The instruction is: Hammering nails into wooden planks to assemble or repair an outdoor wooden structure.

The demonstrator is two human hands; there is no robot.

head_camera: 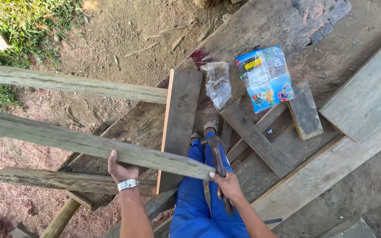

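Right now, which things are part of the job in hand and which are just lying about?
In use: left hand gripping the long plank; right hand holding the hammer.
Lying about: blue snack packet, clear plastic bag, short board offcut.

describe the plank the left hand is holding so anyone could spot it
Start at the person's blue trouser legs. Just above them a long grey weathered plank crosses from the left edge, gripped by the left hand. Unlike the neighbouring planks, its end sits beside the hammer.
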